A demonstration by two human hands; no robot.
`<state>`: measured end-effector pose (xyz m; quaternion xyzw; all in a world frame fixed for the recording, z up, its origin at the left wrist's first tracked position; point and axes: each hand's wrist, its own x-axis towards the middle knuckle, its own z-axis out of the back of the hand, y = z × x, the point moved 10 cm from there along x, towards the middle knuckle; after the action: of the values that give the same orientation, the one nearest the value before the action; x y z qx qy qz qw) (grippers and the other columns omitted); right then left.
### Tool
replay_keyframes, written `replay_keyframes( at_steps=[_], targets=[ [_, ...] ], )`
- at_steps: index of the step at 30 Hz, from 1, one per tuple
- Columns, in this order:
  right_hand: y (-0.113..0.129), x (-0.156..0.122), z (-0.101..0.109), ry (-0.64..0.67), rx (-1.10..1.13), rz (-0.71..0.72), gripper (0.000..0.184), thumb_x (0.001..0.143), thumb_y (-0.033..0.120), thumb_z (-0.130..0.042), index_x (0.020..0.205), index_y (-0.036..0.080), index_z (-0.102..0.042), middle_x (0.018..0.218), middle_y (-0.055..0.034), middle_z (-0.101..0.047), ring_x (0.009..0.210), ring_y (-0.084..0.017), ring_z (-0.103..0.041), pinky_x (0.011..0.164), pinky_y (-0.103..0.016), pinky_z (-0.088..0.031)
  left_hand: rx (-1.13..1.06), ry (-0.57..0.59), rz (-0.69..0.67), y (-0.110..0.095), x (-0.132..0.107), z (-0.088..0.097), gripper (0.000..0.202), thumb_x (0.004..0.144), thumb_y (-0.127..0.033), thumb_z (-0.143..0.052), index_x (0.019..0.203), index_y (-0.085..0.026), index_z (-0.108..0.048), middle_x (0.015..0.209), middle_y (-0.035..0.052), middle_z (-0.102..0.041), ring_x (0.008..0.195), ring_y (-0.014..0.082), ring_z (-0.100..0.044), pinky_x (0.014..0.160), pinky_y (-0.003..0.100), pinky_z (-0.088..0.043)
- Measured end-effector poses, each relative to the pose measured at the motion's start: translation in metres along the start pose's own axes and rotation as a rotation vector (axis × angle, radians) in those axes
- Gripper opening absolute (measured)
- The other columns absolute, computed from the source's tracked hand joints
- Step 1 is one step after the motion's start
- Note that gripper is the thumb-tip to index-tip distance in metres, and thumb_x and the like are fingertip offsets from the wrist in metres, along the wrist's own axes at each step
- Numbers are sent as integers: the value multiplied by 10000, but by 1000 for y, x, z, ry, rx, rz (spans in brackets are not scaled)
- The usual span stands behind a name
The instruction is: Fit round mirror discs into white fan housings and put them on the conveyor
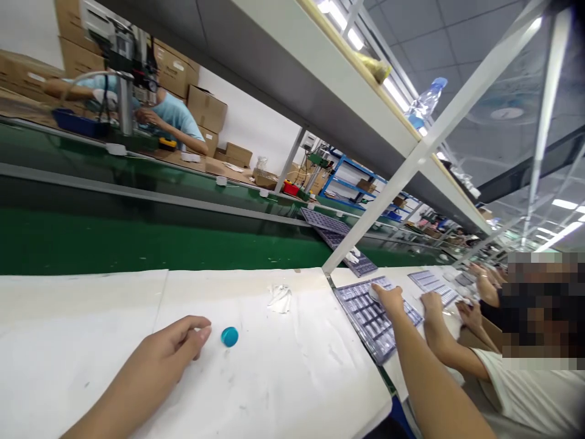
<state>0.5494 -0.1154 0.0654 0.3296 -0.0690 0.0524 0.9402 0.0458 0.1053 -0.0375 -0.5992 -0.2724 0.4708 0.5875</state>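
My left hand [176, 344] rests on the white table cover at the lower left, its fingers curled in loosely with nothing in them. A small round blue cap [229, 336] lies just right of its fingertips, not touched. My right hand [389, 299] reaches out to the right and lies on a grey compartment tray [372, 323], its fingers bent over a small white piece [381, 285] at the tray's far edge. A crumpled bit of clear film [280, 299] lies on the table between my hands.
A co-worker in a white shirt [525, 390] sits at my right with a hand [432, 303] by the same tray. More trays [432, 281] lie beyond. A green conveyor belt [137, 244] runs behind the table. A slanted white frame post [388, 195] rises beside the tray. Another person [176, 116] works across the belt.
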Motion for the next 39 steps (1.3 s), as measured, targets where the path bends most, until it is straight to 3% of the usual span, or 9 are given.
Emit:
replay_keyframes(
  at_steps=[6,10,12,14,17,21,25,32,39],
  targets=[
    [62,-72,-30,184,236,208,713,857,333,-677,1444,133,-325,1258,-180,-595,1123,-330,-595,936,-490,-479,-15,95,-2,-13,-7,-5,292,819,-521,-595,815,-244,-688,654,-17,-558,523,156,-462,489,258,-332],
    [128,-229,-86,583,518,560,935,683,292,-748,1466,247,-239,1106,-43,-690,948,-232,-683,839,-341,-542,-410,299,48,-17,-18,-26,365,879,-514,-546,987,-198,-695,943,86,-686,762,232,-622,640,324,-489],
    [162,-317,-93,858,781,835,973,670,271,-739,1478,250,-197,1211,-80,-626,1012,-236,-653,872,-360,-528,-674,400,81,-25,-26,-35,400,914,-508,-502,1141,-210,-641,1081,109,-678,912,262,-627,772,383,-512],
    [176,-365,-88,968,849,998,942,690,268,-730,1471,253,-203,1246,-88,-594,1073,-237,-613,920,-378,-495,-839,408,98,-31,-29,-34,391,933,-508,-472,1146,-215,-620,972,83,-692,822,222,-616,730,358,-514],
    [181,-361,-83,930,745,1074,585,817,297,-628,1342,231,-379,1118,-71,-628,961,-208,-615,850,-356,-495,-842,262,146,-23,-24,-21,397,911,-568,-474,951,-205,-630,651,9,-635,548,137,-487,549,254,-438],
    [167,-335,-107,879,179,1111,97,846,286,-610,906,229,-561,733,1,-616,637,-187,-578,569,-281,-401,-762,165,202,-12,-18,-13,430,874,-635,-476,887,-220,-586,547,-15,-599,497,126,-417,530,230,-405],
    [149,-350,-130,892,-175,1163,143,757,196,-680,790,216,-542,776,-54,-673,670,-247,-620,533,-272,-313,-710,135,194,-12,-17,-11,439,871,-639,-477,862,-212,-578,555,-9,-609,497,126,-433,543,235,-418],
    [144,-362,-134,1020,-142,1141,66,886,164,-517,859,214,-550,755,-24,-680,650,-197,-629,523,-242,-338,-638,45,155,-14,-15,-5,434,879,-608,-498,895,-184,-588,575,-4,-619,457,121,-479,508,245,-426],
    [147,-379,-134,914,-233,1265,14,873,162,-591,882,167,-581,907,-79,-666,795,-251,-641,613,-293,-382,-617,4,162,-12,-16,-3,422,866,-611,-524,922,-195,-570,603,-30,-616,441,113,-491,506,250,-439]
  ],
)
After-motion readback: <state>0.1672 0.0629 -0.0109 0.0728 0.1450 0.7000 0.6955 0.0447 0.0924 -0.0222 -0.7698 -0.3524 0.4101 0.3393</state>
